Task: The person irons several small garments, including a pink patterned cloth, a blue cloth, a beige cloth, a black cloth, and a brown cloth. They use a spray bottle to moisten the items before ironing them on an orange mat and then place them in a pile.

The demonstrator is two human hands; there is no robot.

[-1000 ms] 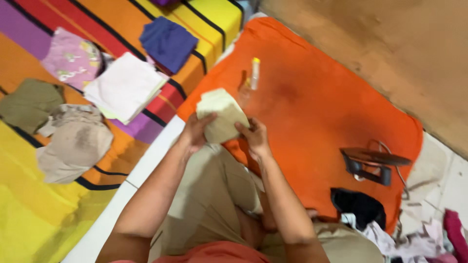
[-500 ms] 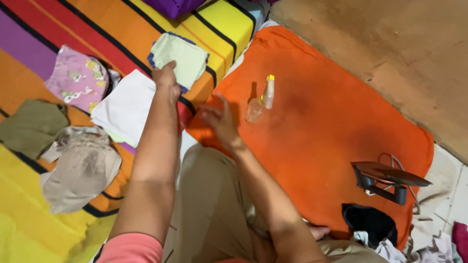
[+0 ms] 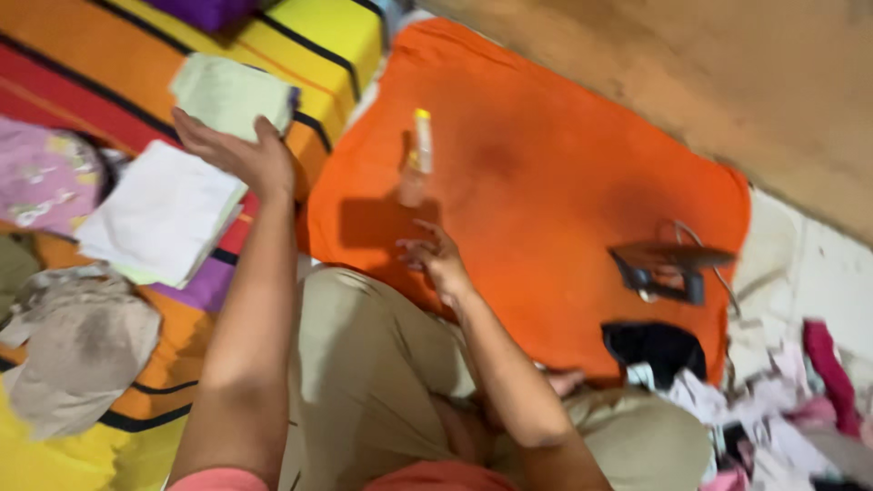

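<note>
A folded pale green cloth [image 3: 227, 91] lies on top of a blue folded cloth on the striped blanket [image 3: 300, 36]. My left hand [image 3: 232, 150] hovers just below it, palm open and fingers spread, holding nothing. My right hand [image 3: 432, 255] hangs open over the near edge of the orange towel [image 3: 564, 155], empty, just below a small spray bottle [image 3: 418, 155] with a yellow cap. A stack of white folded cloths [image 3: 155, 214] lies left of my left arm.
A dark clothes iron [image 3: 668, 268] with its cord rests on the right side of the orange towel. A black garment [image 3: 655, 350] and a heap of mixed clothes [image 3: 782, 409] lie at the lower right. A beige garment [image 3: 77, 341] and a pink cloth [image 3: 41, 177] lie at the left.
One second ago both hands held the pale green cloth over my lap. My left hand carried it onto the blue cloth, let go and now has drawn back open. The right hand lowered.
</note>
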